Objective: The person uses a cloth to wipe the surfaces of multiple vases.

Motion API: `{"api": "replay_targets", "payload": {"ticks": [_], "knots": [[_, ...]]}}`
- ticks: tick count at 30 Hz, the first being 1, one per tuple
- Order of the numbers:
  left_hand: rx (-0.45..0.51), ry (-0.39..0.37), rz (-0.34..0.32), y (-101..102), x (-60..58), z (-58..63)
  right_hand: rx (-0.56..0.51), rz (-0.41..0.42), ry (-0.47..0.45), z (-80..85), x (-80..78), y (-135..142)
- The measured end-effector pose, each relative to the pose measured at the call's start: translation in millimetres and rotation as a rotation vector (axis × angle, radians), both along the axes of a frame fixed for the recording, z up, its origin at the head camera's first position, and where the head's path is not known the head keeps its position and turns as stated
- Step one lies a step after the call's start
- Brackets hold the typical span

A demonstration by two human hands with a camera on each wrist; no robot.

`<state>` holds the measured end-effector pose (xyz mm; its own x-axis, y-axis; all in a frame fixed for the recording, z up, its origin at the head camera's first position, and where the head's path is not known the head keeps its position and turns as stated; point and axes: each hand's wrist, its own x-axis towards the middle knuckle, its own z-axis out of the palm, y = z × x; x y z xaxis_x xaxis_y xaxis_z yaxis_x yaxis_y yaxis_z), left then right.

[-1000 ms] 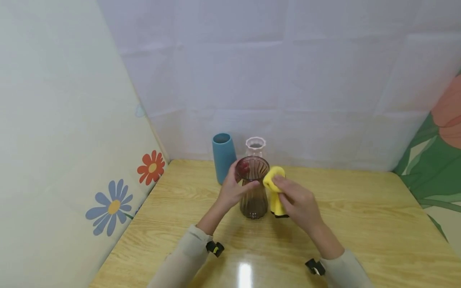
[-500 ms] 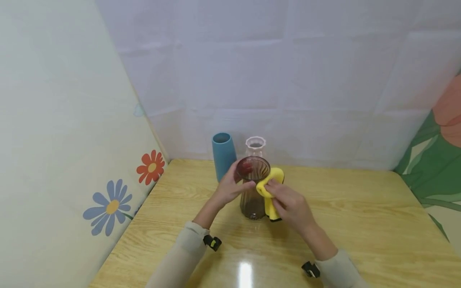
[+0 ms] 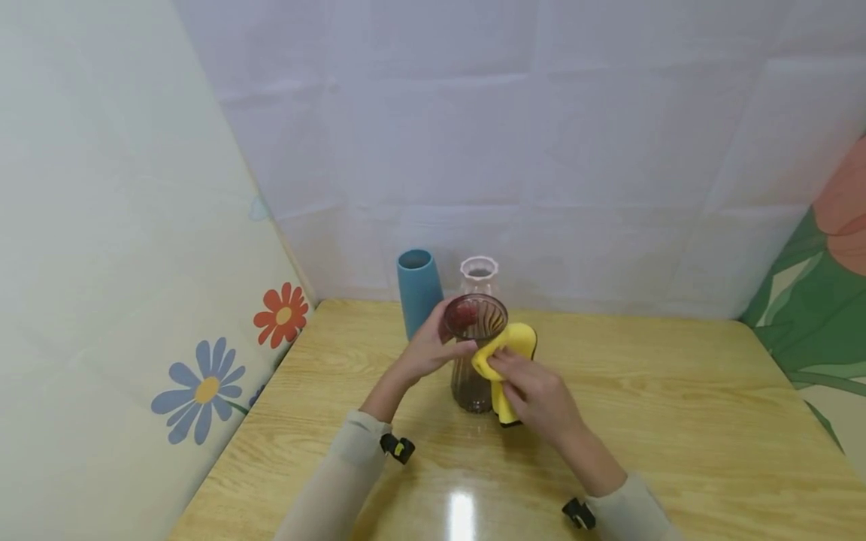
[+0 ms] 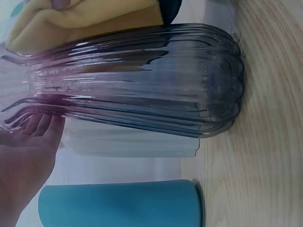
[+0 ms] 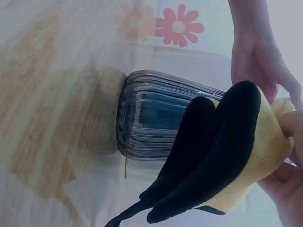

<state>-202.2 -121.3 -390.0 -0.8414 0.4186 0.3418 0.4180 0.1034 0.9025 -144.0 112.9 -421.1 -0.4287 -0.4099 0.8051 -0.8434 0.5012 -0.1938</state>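
Note:
A tinted, ribbed glass vase stands upright on the table. My left hand grips it around the upper part, thumb in front and fingers on the far side. In the left wrist view those fingers lie along the vase's flared neck. My right hand pinches a folded yellow cloth against the right side of the vase, just below the rim. The cloth's dark trim and a hanging loop show in the right wrist view, where the cloth hides part of the vase.
Behind the left hand stands a tall blue vase. A pale pink vase with a scalloped rim is behind the glass one, partly hidden by it. The wooden table meets a white cloth backdrop at its far edge.
My right hand has moved left and slightly down, bringing the yellow cloth from beside the vase onto its side. The left hand keeps its grip and the vase stays nearly in place.

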Motion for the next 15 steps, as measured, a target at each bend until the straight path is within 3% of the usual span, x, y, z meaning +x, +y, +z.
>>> {"api": "replay_targets", "payload": {"ticks": [9, 15], "knots": [[0.012, -0.033, -0.085, -4, -6.8, 2.5, 0.042, -0.015, -0.005, -8.3, 5.1, -2], [-0.015, -0.049, -0.106, -7, -9.7, 4.8, 0.109, -0.056, -0.032, -13.9, 12.0, -4]]}}
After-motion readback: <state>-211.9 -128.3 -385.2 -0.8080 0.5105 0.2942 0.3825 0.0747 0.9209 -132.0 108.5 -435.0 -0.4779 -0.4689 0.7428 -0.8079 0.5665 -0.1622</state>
